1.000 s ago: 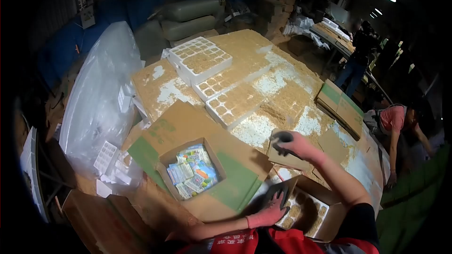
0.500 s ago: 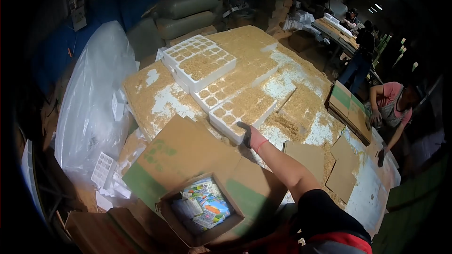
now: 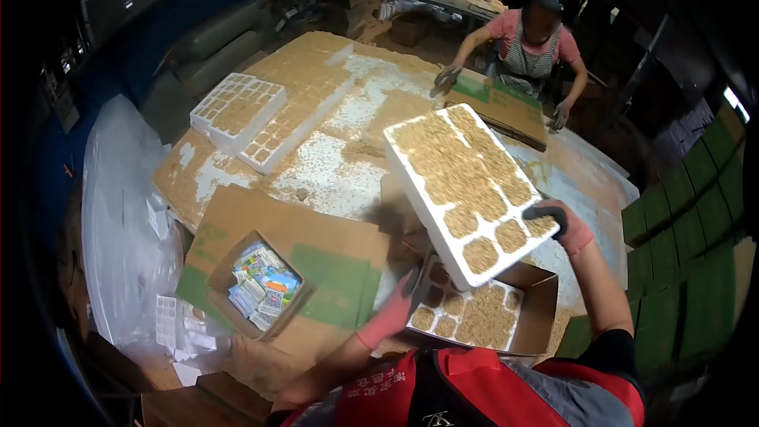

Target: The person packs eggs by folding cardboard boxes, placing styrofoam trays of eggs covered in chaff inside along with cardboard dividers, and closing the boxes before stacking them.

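The work table [image 3: 324,170] is strewn with tan crumbs. A white rectangular foam tray [image 3: 451,174] is raised off it, tilted above the open brown cardboard carton [image 3: 539,304]. Right hand [image 3: 572,231]: gripping tray corner. Left hand [image 3: 393,310]: beside carton; grip cannot be determined.

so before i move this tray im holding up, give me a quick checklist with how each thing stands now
1. Right hand gripping the raised tray: ok, its fingers are on the near right corner.
2. Left hand supporting that tray: not ok, it is at the left side of the open carton.
3. Raised tray level: not ok, it is tilted.
4. Space inside the carton: cannot tell; a filled tray lies in it, and the depth above is unclear.
5. Co-worker clear of the raised tray: ok, their hands are by the cardboard stack.
6. Underside of the raised tray: cannot tell, hidden.
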